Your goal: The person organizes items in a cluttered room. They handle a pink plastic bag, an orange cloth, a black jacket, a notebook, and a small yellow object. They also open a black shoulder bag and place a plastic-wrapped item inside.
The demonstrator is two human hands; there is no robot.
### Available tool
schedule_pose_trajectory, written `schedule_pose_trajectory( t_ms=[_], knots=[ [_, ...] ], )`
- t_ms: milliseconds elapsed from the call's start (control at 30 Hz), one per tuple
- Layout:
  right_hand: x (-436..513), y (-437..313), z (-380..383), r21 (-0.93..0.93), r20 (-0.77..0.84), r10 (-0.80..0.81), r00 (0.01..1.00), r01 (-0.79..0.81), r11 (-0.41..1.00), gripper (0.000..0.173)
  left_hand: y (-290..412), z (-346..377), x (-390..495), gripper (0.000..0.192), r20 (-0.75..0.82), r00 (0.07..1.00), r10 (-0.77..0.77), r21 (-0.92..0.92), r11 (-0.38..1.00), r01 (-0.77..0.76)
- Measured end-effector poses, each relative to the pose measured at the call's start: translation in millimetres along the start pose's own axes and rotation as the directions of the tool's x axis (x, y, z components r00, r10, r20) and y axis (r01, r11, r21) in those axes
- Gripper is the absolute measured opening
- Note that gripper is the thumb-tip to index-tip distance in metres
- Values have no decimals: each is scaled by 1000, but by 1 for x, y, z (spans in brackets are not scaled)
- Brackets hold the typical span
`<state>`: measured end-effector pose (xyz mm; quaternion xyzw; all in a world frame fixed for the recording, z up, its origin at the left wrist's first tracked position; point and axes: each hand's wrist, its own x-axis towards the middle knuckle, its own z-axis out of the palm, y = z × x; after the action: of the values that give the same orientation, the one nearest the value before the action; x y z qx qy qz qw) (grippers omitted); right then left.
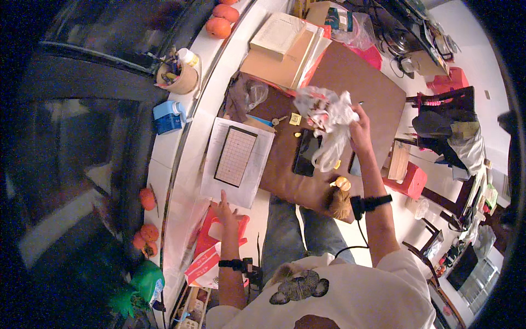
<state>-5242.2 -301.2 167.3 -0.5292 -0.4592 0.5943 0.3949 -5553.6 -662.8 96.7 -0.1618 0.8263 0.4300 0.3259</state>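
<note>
My right hand (360, 129) grips a crumpled white plastic bag (328, 111) with red print, held above the brown table (370, 82). Under the bag's handles lies a black phone (306, 158), partly hidden. My left hand (226, 212) is held with its fingers apart, holding nothing, by the lower edge of white papers (242, 195). On the papers rests a dark-framed board with a grid (236, 156). A key (279, 120) and a blue pointed item (261, 120) lie above them. Peeled citrus (342, 183) sits near the table's front edge.
Stacked books (278, 35) stand on the table's far left. Along the window sill are a pen holder (178, 78), a blue bottle (169, 117) and several orange fruits (218, 27). Red stools (411, 181) stand to the right; a red-and-white bag (205, 265) lies at lower left.
</note>
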Motion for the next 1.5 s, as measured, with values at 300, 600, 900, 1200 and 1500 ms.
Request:
schedule_pose_trajectory(
  t_ms=[300, 600, 900, 1200, 1500],
  knots=[
    [101, -15, 142, -34, 544, -106, 832, 148, 988, 42, 19, 13, 27, 85, 448, 882, -148, -212, 941, 265],
    [97, -19, 117, -561, 125, -416, 901, 410, 719, 28, 20, 9, 18, 79, 298, 951, 78, -10, 997, -78],
    [21, 44, 86, -523, 583, -210, 785, 560, 643, 29, 56, 58, -53, 52, 530, 454, 716, 283, 355, -891],
    [62, 45, 78, -677, 611, -178, 771, 626, 388, 33, 105, 141, -61, 58, 707, 228, 669, 272, 40, -961],
    [77, 73, 66, -830, 186, -253, 949, 290, 476, 33, 107, 152, -55, 65, 798, 221, 561, 359, -147, -922]
  ],
)
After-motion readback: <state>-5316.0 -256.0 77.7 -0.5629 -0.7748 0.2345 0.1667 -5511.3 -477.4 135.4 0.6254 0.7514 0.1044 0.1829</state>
